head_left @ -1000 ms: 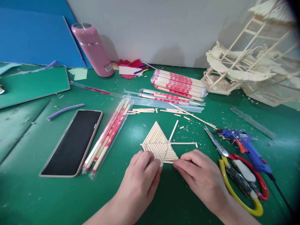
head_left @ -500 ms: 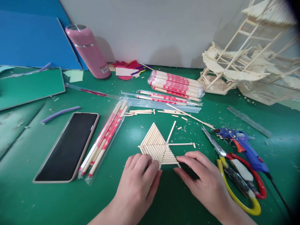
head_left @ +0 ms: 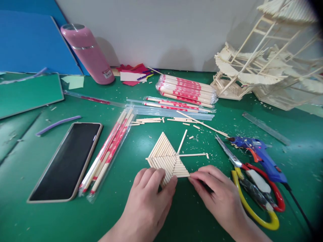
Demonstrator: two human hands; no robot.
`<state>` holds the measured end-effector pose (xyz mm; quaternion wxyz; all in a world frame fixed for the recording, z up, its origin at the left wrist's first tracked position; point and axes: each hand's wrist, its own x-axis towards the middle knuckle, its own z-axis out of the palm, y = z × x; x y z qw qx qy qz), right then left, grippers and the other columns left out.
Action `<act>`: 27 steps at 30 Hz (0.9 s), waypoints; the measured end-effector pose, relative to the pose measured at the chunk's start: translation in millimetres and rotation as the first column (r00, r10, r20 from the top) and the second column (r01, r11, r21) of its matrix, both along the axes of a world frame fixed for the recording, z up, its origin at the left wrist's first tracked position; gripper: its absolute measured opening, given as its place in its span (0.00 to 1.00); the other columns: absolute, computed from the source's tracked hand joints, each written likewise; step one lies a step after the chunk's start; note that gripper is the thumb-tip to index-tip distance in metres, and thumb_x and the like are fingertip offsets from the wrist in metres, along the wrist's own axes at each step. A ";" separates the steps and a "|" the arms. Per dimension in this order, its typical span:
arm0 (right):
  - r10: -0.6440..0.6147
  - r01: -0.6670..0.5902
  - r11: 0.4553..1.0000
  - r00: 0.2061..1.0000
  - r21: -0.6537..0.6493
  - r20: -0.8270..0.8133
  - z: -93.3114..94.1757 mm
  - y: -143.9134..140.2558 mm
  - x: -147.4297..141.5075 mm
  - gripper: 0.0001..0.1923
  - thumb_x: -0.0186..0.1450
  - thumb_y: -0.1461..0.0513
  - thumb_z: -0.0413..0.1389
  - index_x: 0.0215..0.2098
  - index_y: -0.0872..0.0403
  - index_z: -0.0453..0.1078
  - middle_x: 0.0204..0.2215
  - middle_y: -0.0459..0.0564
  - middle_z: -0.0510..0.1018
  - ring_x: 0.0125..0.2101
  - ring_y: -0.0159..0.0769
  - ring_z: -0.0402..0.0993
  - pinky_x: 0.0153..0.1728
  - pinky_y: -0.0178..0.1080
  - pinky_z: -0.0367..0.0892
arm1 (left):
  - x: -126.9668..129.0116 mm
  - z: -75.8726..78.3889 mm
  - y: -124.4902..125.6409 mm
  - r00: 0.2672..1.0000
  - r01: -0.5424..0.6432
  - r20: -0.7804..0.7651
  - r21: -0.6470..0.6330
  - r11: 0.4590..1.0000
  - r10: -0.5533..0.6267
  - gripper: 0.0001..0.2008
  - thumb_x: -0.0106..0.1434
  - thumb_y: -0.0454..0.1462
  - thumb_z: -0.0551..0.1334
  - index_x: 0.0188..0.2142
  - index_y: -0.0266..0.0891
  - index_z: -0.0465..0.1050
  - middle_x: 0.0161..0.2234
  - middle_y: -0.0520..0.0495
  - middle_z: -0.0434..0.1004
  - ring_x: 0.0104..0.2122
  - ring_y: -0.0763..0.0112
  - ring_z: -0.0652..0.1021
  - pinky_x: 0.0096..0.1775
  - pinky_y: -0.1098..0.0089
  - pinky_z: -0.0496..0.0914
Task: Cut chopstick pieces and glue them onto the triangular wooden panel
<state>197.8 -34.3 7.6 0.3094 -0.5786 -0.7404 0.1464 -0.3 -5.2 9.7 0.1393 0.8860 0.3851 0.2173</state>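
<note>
A fan-shaped panel of wooden sticks (head_left: 163, 153) lies on the green tabletop, with filled wedges on its left and bottom. Two bare spokes (head_left: 193, 155) stick out from its centre toward the upper right and right. My left hand (head_left: 151, 191) is closed on the panel's lower edge, fingers over it and thumb at the near corner. My right hand (head_left: 214, 188) pinches the panel's lower right corner between thumb and index finger; the fingertips hide what lies exactly between them.
Right: scissors (head_left: 252, 190) and a blue glue gun (head_left: 263, 154) with a cord. Left: a phone (head_left: 67, 161) and wrapped chopsticks (head_left: 109, 151). Behind: cut stick pieces (head_left: 148, 120), a chopstick bundle (head_left: 186, 89), a pink bottle (head_left: 88, 53), and a stick-built model (head_left: 262, 64).
My right finger and thumb have closed in on the panel's lower right corner. My left thumb has shifted slightly right along the near edge. The whole view has moved a little.
</note>
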 end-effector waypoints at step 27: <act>-0.040 0.041 0.999 0.997 0.007 -0.066 1.7 -1.8 -2.4 0.06 0.58 0.70 0.54 0.35 0.57 0.70 0.27 0.50 0.71 0.27 0.31 0.69 0.28 0.35 0.67 | 4.2 6.2 1.8 0.999 0.001 -0.039 0.073 0.997 0.001 0.13 0.60 0.30 0.51 0.42 0.38 0.68 0.33 0.44 0.66 0.30 0.65 0.67 0.30 0.63 0.69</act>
